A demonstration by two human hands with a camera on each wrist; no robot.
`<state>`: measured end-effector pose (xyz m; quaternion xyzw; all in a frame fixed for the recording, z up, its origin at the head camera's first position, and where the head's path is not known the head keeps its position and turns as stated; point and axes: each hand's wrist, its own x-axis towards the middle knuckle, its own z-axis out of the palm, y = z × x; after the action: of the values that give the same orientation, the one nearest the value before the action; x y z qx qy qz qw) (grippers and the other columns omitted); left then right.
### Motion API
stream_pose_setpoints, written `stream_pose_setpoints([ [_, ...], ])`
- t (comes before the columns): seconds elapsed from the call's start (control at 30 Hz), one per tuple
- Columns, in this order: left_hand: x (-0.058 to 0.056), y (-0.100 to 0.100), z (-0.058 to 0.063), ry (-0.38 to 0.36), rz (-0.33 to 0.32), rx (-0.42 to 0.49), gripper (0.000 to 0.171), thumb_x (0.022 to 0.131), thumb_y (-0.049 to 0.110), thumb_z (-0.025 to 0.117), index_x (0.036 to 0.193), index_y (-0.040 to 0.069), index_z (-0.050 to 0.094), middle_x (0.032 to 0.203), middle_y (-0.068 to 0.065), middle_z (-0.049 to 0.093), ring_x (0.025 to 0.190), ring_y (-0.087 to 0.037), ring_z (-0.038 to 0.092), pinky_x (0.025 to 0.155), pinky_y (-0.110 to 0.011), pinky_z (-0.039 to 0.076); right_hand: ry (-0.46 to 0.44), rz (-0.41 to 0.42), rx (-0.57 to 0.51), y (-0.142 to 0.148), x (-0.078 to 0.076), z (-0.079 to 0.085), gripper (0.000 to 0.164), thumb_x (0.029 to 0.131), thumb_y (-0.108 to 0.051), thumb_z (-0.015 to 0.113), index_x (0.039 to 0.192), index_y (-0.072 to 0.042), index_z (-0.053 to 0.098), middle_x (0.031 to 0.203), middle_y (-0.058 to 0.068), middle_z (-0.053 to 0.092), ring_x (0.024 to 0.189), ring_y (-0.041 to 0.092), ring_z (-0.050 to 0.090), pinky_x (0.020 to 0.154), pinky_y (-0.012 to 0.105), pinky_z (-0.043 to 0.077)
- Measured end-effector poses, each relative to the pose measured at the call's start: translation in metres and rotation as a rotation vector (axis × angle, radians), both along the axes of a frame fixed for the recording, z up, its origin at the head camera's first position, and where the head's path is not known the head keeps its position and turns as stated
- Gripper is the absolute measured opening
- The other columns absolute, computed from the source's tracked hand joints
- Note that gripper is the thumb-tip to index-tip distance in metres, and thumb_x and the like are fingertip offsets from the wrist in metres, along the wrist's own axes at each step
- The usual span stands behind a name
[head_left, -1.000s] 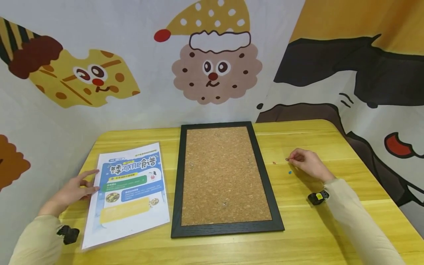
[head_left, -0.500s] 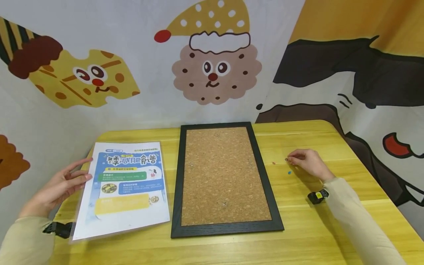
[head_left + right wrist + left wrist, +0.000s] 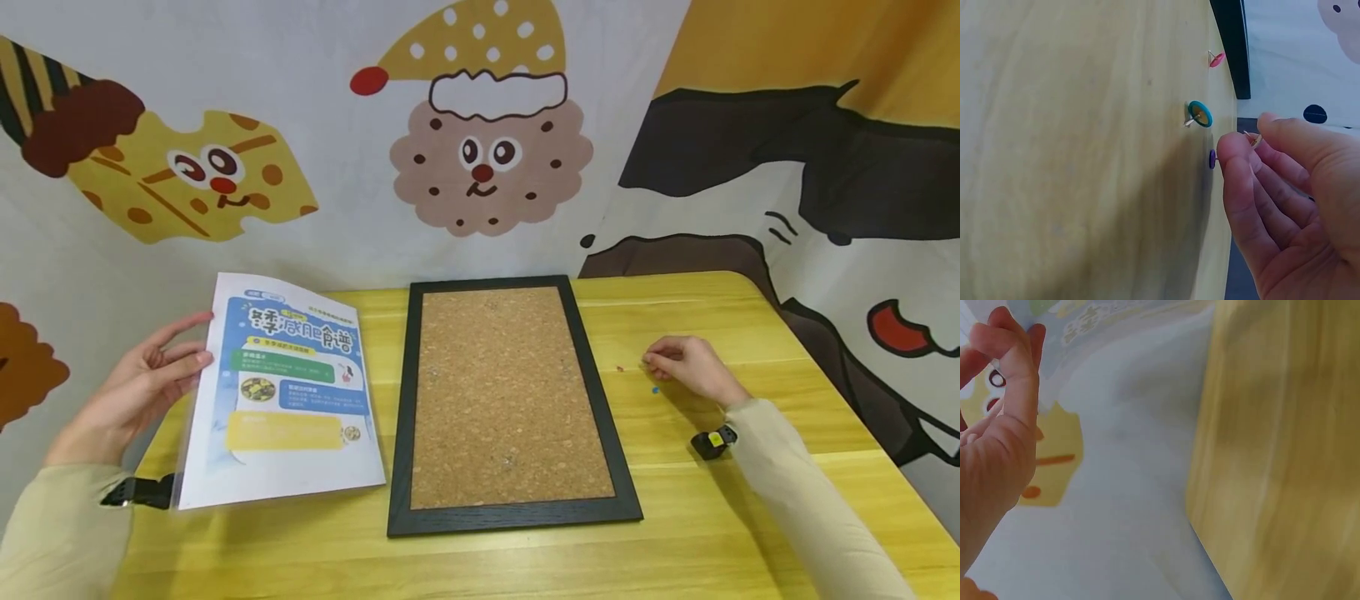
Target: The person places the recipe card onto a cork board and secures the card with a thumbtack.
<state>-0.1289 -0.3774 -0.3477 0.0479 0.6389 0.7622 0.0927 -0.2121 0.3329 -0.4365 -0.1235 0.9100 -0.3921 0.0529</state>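
Note:
My left hand (image 3: pixel 142 387) pinches the left edge of a laminated sheet (image 3: pixel 288 467) printed with a blue Chinese-text poster, its far side lifted off the table and bowed. In the left wrist view, the fingertips (image 3: pixel 1010 337) meet at the sheet's edge. Right of the sheet lies a cork board (image 3: pixel 510 400) in a black frame. Beyond it, my right hand (image 3: pixel 690 367) pinches a thumbtack (image 3: pixel 1256 141) between thumb and forefinger, low over the table. Close by lie a blue thumbtack (image 3: pixel 1200 114), a pink one (image 3: pixel 1217 60) and a purple one (image 3: pixel 1212 159), points showing.
Behind the yellow wooden table (image 3: pixel 517 567) hangs a cloth (image 3: pixel 337 167) with cartoon figures. A few shiny specks show on the cork. Each wrist wears a small black camera, such as the right one (image 3: pixel 708 444).
The left hand has raised the sheet from the table, its far edge coming up and tilting toward me. The right hand has barely shifted, moving slightly left at the thumbtacks.

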Motion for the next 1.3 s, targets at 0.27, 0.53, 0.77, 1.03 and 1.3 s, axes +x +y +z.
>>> stream_pose_setpoints([
  [0.27,-0.004,0.02,0.021,0.043,0.059,-0.001,0.057,0.097,-0.008,0.048,0.147,0.018,0.036,0.109,-0.004,0.07,0.089,-0.019,0.069,0.072,-0.026,0.055,0.017,0.008,-0.012,-0.003,-0.002,0.002,0.02,0.097,-0.012,0.06,0.101,0.007,0.067,0.087,0.015,0.069,0.072,0.021,0.067,0.063,0.029,0.056],
  [0.53,-0.009,0.033,0.04,0.086,0.016,0.071,0.06,0.097,-0.011,0.046,0.149,0.015,0.033,0.112,-0.008,0.069,0.091,-0.022,0.069,0.072,-0.028,0.056,0.046,0.006,0.021,-0.008,-0.004,0.008,0.023,0.098,-0.014,0.059,0.102,0.006,0.067,0.086,0.014,0.067,0.073,0.025,0.065,0.062,0.033,0.055],
  [0.77,-0.014,0.046,0.055,0.113,0.015,0.103,0.061,0.095,-0.013,0.046,0.149,0.013,0.032,0.112,-0.01,0.069,0.092,-0.022,0.069,0.072,-0.029,0.056,0.033,0.013,-0.016,-0.013,-0.009,0.011,0.027,0.098,-0.016,0.059,0.106,0.009,0.066,0.091,0.018,0.068,0.08,0.03,0.068,0.066,0.031,0.056],
  [1.03,-0.023,0.075,0.049,0.143,-0.025,0.148,0.061,0.096,-0.011,0.047,0.15,0.012,0.029,0.114,-0.01,0.068,0.094,-0.022,0.068,0.073,-0.029,0.056,0.069,0.017,-0.005,-0.018,-0.011,0.014,0.028,0.098,-0.019,0.059,0.107,0.007,0.067,0.093,0.018,0.069,0.08,0.03,0.067,0.066,0.036,0.056],
  [1.3,-0.036,0.112,0.028,0.146,-0.085,0.249,0.058,0.095,-0.012,0.048,0.147,0.007,0.03,0.111,-0.012,0.068,0.092,-0.023,0.069,0.073,-0.028,0.056,0.086,0.031,-0.013,-0.024,-0.012,0.014,0.026,0.098,-0.016,0.059,0.106,0.008,0.067,0.091,0.019,0.069,0.077,0.031,0.066,0.064,0.034,0.055],
])
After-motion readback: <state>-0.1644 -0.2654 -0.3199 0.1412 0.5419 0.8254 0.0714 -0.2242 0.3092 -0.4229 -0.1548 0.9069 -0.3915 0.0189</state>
